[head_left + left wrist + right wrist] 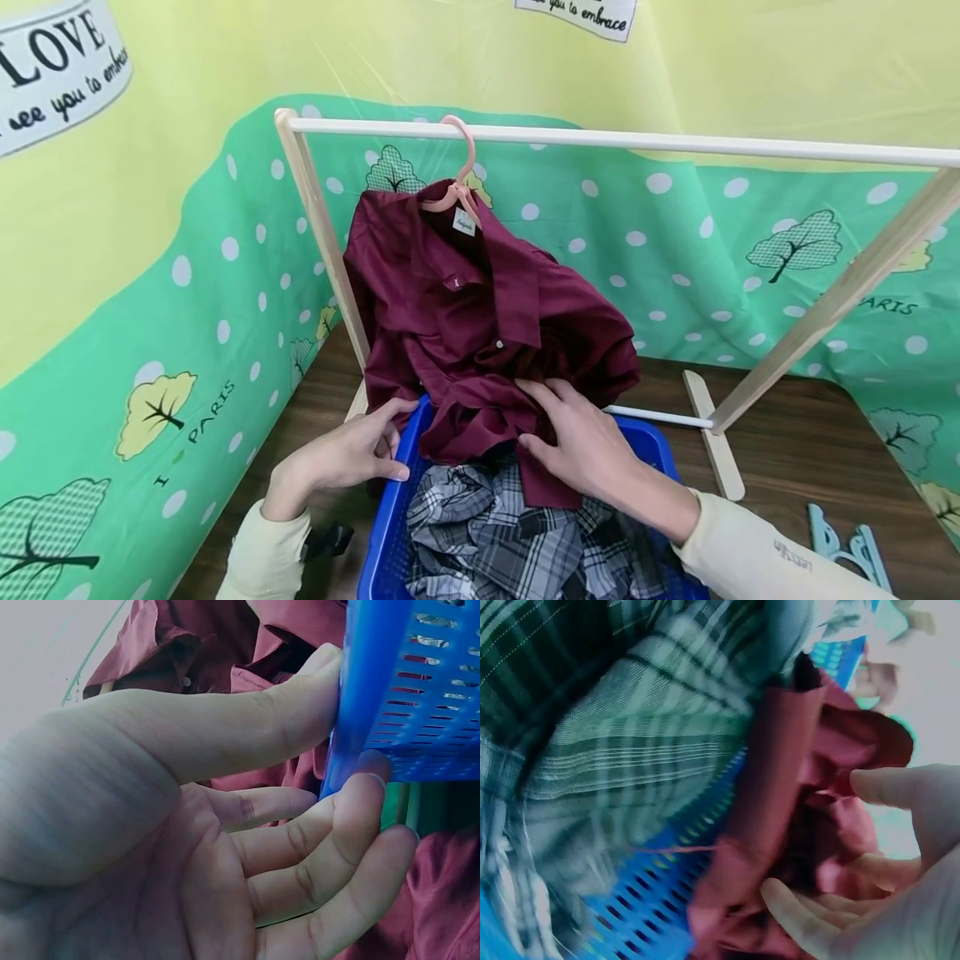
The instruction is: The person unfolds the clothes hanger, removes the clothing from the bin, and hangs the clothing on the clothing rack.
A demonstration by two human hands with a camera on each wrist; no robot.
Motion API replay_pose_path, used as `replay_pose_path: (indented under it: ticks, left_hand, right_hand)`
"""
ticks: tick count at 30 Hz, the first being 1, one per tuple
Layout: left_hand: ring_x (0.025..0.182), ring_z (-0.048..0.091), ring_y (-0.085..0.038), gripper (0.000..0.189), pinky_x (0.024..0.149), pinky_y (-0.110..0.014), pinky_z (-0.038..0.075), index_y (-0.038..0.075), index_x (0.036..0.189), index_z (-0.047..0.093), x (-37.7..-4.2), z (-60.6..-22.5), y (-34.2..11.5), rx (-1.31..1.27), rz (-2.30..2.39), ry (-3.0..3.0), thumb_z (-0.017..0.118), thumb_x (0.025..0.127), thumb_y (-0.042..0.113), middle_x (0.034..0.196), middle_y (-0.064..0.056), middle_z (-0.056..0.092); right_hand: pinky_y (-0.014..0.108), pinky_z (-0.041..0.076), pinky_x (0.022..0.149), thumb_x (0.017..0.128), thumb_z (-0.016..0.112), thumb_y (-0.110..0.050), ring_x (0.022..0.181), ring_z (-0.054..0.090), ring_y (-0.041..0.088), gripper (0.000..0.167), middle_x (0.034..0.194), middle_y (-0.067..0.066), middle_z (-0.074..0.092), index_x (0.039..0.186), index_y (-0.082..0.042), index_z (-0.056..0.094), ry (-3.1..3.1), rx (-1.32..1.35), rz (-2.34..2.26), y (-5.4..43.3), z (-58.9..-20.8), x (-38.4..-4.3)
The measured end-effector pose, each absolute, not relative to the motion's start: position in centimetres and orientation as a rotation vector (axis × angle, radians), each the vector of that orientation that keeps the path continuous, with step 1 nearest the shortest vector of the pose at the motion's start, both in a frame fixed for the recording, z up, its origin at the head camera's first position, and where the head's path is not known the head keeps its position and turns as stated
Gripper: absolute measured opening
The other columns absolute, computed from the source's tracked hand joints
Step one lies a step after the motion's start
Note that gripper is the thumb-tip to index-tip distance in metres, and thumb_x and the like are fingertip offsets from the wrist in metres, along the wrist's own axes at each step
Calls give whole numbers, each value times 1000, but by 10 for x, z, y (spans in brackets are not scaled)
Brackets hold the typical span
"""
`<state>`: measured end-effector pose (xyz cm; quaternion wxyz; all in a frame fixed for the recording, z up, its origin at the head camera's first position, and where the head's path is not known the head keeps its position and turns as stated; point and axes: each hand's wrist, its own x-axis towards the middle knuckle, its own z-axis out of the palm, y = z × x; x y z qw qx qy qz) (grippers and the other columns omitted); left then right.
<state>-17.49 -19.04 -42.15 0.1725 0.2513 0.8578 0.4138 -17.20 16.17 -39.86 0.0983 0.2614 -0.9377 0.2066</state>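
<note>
A maroon button-up shirt point(480, 325) hangs on a pink hanger point(460, 196) hooked over a white rail. Its lower part bunches over the far rim of a blue basket point(377, 533), which holds grey plaid fabric point(517, 542). My left hand point(337, 458) grips the basket's left rim. In the left wrist view, the thumb point(319, 682) presses on the rim, with fingertips point(367, 791) bent underneath. My right hand point(581, 437) rests on the shirt's bunched lower front, thumb and fingers spread apart. Part of the shirt behind this hand is hidden.
The rack's wooden legs point(825, 308) stand on a dark wood tabletop point(330, 375). Light blue clip hangers point(847, 546) lie at the lower right. A black strap point(327, 542) shows by the left sleeve. Printed green and yellow cloth point(225, 275) hangs behind and at the left.
</note>
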Motion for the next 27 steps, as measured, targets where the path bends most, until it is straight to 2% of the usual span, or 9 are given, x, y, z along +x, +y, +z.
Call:
replay_pose_path:
  ticks: [3,4,7,10,12,15,20,23,27]
  left_hand:
    - [78,60,-10,83,73,-26,51,1,164,42,-174,-421,-191,701,1167,2433,88,96,11,88,3,64]
    - [78,60,-10,83,73,-26,51,2,164,42,-174,-422,-191,691,1166,2433,89,96,11,88,3,64]
    - [79,60,-10,83,73,-27,51,2,164,42,-174,-422,-191,697,1169,2430,89,96,11,88,3,64]
    - [80,61,-9,82,74,-27,52,1,163,42,-174,-422,-190,724,1175,2427,89,96,11,88,3,65]
    - [79,61,-9,82,73,-27,52,0,163,42,-175,-421,-190,725,1177,2427,88,96,11,88,3,65]
    - [79,61,-9,83,73,-26,52,0,163,41,-174,-421,-188,719,1177,2428,88,96,11,88,3,65]
    - [81,61,-8,83,75,-26,53,0,163,42,-173,-422,-190,726,1184,2428,89,95,12,87,4,66]
    - [82,60,-8,82,75,-26,52,0,162,43,-174,-421,-191,731,1195,2422,89,95,11,87,4,65]
    - [80,59,-8,81,75,-26,50,-1,163,42,-176,-419,-192,743,1198,2411,88,96,9,88,4,63]
  right_hand:
    - [58,63,89,94,92,-28,133,65,38,75,153,19,59,160,-21,59,-2738,796,472,160,-390,-158]
    - [59,62,93,94,92,-29,137,63,39,76,156,20,56,162,-22,58,-2716,839,447,159,-388,-155]
    - [61,57,107,98,88,-35,152,50,41,76,171,21,42,166,-26,54,-2651,1114,389,158,-381,-150]
    - [65,48,117,104,81,-40,165,30,40,70,182,16,24,167,-35,52,-2602,1481,335,159,-378,-151]
    - [68,45,119,107,76,-41,170,18,37,64,185,11,16,166,-38,52,-2582,1669,253,157,-380,-156]
    - [67,41,123,111,70,-39,172,12,34,57,187,6,11,166,-39,52,-2604,1765,86,153,-384,-165]
    - [63,44,122,112,68,-37,170,18,34,52,185,7,18,163,-34,58,-2612,1664,-226,146,-394,-181]
    - [60,48,119,109,72,-41,168,26,40,52,182,11,27,159,-31,63,-2577,1540,-349,146,-400,-187]
    - [57,48,119,106,76,-43,164,33,41,55,179,14,34,158,-28,65,-2578,1426,-385,152,-405,-197]
